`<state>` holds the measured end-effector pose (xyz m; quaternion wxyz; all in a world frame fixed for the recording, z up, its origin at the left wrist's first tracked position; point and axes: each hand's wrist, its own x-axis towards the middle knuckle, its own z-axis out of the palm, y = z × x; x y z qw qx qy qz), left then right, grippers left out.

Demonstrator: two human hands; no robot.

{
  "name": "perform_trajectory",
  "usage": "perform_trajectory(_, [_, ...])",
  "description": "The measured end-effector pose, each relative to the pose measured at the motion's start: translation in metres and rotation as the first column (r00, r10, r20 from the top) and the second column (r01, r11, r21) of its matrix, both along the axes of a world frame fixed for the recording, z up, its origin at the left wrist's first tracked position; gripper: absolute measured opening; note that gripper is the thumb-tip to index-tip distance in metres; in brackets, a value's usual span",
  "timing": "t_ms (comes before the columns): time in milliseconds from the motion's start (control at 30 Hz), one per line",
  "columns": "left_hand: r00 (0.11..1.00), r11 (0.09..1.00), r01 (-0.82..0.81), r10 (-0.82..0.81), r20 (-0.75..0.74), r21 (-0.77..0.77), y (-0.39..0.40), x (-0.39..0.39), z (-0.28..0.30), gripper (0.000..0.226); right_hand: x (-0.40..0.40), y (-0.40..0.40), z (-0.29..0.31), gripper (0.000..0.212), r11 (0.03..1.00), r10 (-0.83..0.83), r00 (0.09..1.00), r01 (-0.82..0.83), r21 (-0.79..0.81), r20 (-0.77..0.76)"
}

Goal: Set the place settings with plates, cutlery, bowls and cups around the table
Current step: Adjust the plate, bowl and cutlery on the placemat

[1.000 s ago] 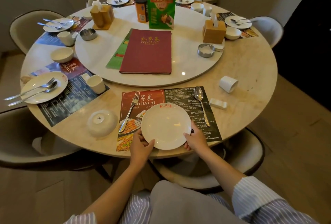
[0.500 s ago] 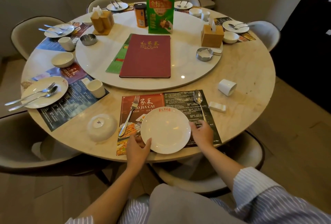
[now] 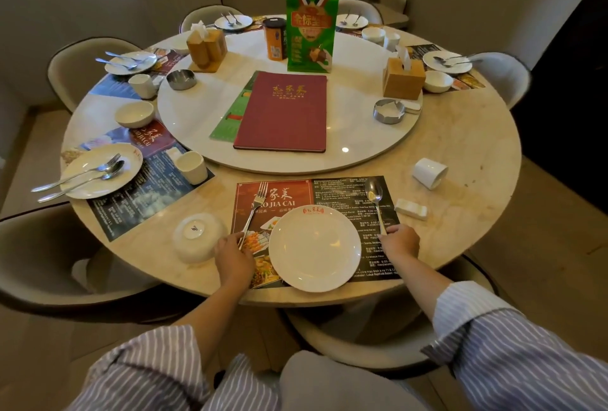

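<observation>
On the near edge of the desk (image 3: 460, 154), the plate (image 3: 315, 247) sits centred on the placemat (image 3: 342, 190), with the fork (image 3: 253, 213) to its left and the spoon (image 3: 376, 203) to its right. Left hand (image 3: 234, 254) has its fingers curled at the fork's handle end, right hand (image 3: 399, 243) at the spoon's handle; can't tell if either is actually pinching yet, looks more like touching. Cutlery should be light, stiff and slick metal, so best taken by the thin handle, not the bowl or tines. Plate is glazed ceramic, probably fragile and slippery, so grab it by the rim. Upturned bowl (image 3: 197, 238) and tipped-over cup (image 3: 429, 173) likely chip easily too.
</observation>
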<state>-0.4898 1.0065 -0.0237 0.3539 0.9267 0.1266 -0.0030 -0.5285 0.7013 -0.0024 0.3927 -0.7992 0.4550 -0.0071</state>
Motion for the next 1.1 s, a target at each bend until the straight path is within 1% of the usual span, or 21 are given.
perform_trajectory(67, [1.0, 1.0, -0.017, 0.016, -0.025, -0.02, 0.003, 0.008, -0.005, 0.038, -0.001, 0.0, 0.0, 0.017, 1.0, 0.017, 1.0, -0.017, 0.022, -0.015])
perform_trajectory(133, [0.998, 1.0, -0.021, 0.02, -0.063, -0.014, 0.007, 0.017, -0.005, 0.039, -0.002, -0.001, -0.002, 0.018, 0.996, -0.009, 1.0, 0.009, 0.088, -0.003])
perform_trajectory(200, [0.994, 0.999, 0.016, -0.013, -0.105, 0.032, 0.007, 0.024, 0.003, 0.043, -0.006, 0.002, -0.003, 0.02, 0.971, -0.067, 0.996, 0.051, 0.235, 0.061])
perform_trajectory(233, [0.991, 0.998, 0.039, -0.033, -0.126, 0.044, 0.007, 0.025, 0.008, 0.044, -0.009, 0.006, -0.001, 0.019, 0.948, -0.078, 0.992, 0.043, 0.316, 0.099])
perform_trajectory(300, [0.985, 0.994, 0.078, -0.066, -0.157, 0.075, 0.007, 0.029, 0.015, 0.041, -0.02, 0.016, 0.007, 0.016, 0.891, -0.04, 0.986, -0.039, 0.452, 0.164])
perform_trajectory(400, [0.971, 0.979, 0.142, -0.108, -0.211, 0.148, 0.007, 0.031, 0.02, 0.036, -0.038, 0.035, 0.022, 0.017, 0.783, 0.12, 0.971, -0.22, 0.582, 0.205])
perform_trajectory(467, [0.955, 0.964, 0.193, -0.143, -0.26, 0.18, 0.005, 0.031, 0.025, 0.035, -0.05, 0.045, 0.027, 0.019, 0.734, 0.236, 0.95, -0.312, 0.603, 0.204])
perform_trajectory(533, [0.936, 0.955, 0.24, -0.18, -0.304, 0.174, 0.003, 0.032, 0.029, 0.028, -0.061, 0.053, 0.025, 0.021, 0.712, 0.304, 0.934, -0.354, 0.606, 0.188])
perform_trajectory(600, [0.915, 0.949, 0.268, -0.198, -0.352, 0.164, 0.001, 0.034, 0.032, 0.022, -0.071, 0.059, 0.021, 0.022, 0.712, 0.334, 0.927, -0.368, 0.597, 0.174])
perform_trajectory(700, [0.908, 0.963, 0.239, -0.176, -0.38, 0.127, 0.001, 0.031, 0.035, 0.012, -0.079, 0.065, 0.016, 0.021, 0.721, 0.315, 0.933, -0.355, 0.595, 0.174])
perform_trajectory(833, [0.926, 0.992, 0.126, -0.106, -0.363, 0.031, 0.004, 0.023, 0.033, 0.004, -0.081, 0.069, 0.014, 0.023, 0.733, 0.286, 0.944, -0.327, 0.596, 0.166])
perform_trajectory(867, [0.929, 0.996, 0.088, -0.091, -0.358, -0.025, 0.003, 0.019, 0.034, 0.008, -0.081, 0.07, 0.014, 0.022, 0.737, 0.279, 0.947, -0.319, 0.596, 0.162])
perform_trajectory(900, [0.93, 0.992, 0.044, -0.084, -0.358, -0.119, 0.001, 0.016, 0.035, 0.014, -0.08, 0.071, 0.014, 0.021, 0.741, 0.274, 0.948, -0.314, 0.594, 0.16])
perform_trajectory(967, [0.927, 0.939, -0.024, -0.106, -0.359, -0.342, -0.003, 0.004, 0.04, 0.018, -0.08, 0.072, 0.015, 0.019, 0.746, 0.274, 0.948, -0.314, 0.586, 0.16])
perform_trajectory(1000, [0.92, 0.901, -0.04, -0.135, -0.367, -0.432, -0.004, -0.002, 0.042, 0.012, -0.08, 0.072, 0.015, 0.018, 0.75, 0.276, 0.948, -0.315, 0.582, 0.159])
perform_trajectory(1033, [0.91, 0.866, -0.035, -0.18, -0.375, -0.499, -0.005, -0.01, 0.044, 0.011, -0.08, 0.074, 0.015, 0.018, 0.752, 0.277, 0.948, -0.316, 0.579, 0.158])
perform_trajectory(1100, [0.871, 0.8, -0.055, -0.254, -0.42, -0.597, -0.006, -0.025, 0.041, 0.035, -0.08, 0.076, 0.013, 0.02, 0.762, 0.267, 0.951, -0.308, 0.57, 0.157])
